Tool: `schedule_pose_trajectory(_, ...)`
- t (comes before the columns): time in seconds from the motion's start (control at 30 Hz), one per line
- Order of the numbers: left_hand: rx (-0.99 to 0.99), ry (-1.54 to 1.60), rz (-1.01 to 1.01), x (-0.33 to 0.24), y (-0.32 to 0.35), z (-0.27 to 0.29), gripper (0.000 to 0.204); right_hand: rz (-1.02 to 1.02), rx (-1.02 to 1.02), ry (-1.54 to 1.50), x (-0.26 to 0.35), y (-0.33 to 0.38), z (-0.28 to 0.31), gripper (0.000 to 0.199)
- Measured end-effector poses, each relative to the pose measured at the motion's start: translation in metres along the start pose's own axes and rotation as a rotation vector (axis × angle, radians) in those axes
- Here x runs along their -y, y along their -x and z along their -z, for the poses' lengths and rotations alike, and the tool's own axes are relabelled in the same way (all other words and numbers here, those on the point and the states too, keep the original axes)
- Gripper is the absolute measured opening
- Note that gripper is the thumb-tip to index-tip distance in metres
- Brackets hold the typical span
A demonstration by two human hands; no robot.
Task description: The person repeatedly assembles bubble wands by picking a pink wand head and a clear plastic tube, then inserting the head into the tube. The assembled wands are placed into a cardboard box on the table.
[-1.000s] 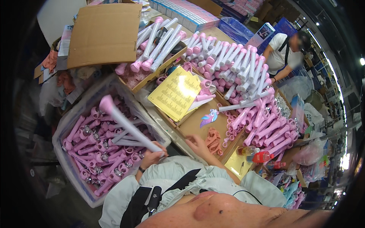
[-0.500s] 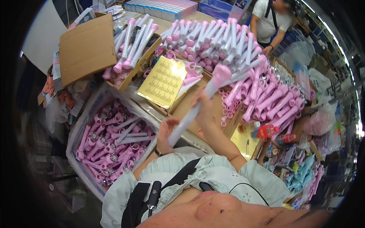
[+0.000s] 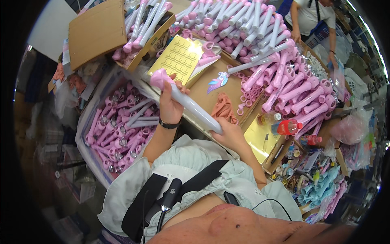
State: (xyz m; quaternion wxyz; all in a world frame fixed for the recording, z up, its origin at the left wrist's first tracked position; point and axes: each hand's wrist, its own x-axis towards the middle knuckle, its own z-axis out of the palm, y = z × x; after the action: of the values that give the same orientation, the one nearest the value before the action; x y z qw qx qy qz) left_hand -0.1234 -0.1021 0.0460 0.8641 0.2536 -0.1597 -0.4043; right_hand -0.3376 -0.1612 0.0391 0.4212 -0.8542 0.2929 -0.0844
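Note:
A toy wand with a pink head and a translucent white tube (image 3: pixel 194 109) slants across my front. My left hand (image 3: pixel 172 106) is wrapped round it just below the pink head. Its far end sits in the closed fingers of my right hand (image 3: pixel 230 133). Beyond my right hand, a crumpled orange-brown cloth (image 3: pixel 223 108) and a purple-blue wing-shaped piece (image 3: pixel 218 82) lie in the cardboard tray (image 3: pixel 200 94). A gold sheet of stickers (image 3: pixel 175 59) rests beside my left hand. Several similar white-tubed wands (image 3: pixel 239 20) are piled at the back.
Lower left stands a lined bin (image 3: pixel 83 122) full of pink wand parts. Pink handles (image 3: pixel 302 99) heap up on the right, near a red-labelled bottle (image 3: pixel 287 127) and another gold sheet (image 3: pixel 260 138). Back left is an open carton (image 3: pixel 97 34). Another person (image 3: pixel 313 18) stands at the far right.
The wand has swung round: its pink head now points left, in my left hand, and my right hand has moved to the tube's other end. The cloth and wing-shaped piece now show.

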Motion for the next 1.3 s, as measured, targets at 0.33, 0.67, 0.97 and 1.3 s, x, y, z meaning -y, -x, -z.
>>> schedule_pose_trajectory(0.33,0.127,0.127,0.155,0.035,0.021,-0.023,0.051,-0.156,-0.424,-0.706,-0.087,0.054,0.020,0.043)
schedule_pose_trajectory(0.67,0.148,0.189,0.217,0.046,0.016,-0.032,0.057,-0.570,-0.239,-1.310,-0.115,0.058,0.030,0.062)
schedule_pose_trajectory(0.97,0.172,0.280,0.316,0.056,-0.025,-0.007,0.068,-0.570,-0.327,-1.289,-0.123,0.043,0.031,0.058)
schedule_pose_trajectory(1.3,0.898,-0.763,0.637,0.050,-0.132,0.021,0.036,-0.545,0.106,-0.986,-0.071,0.003,0.017,0.042)
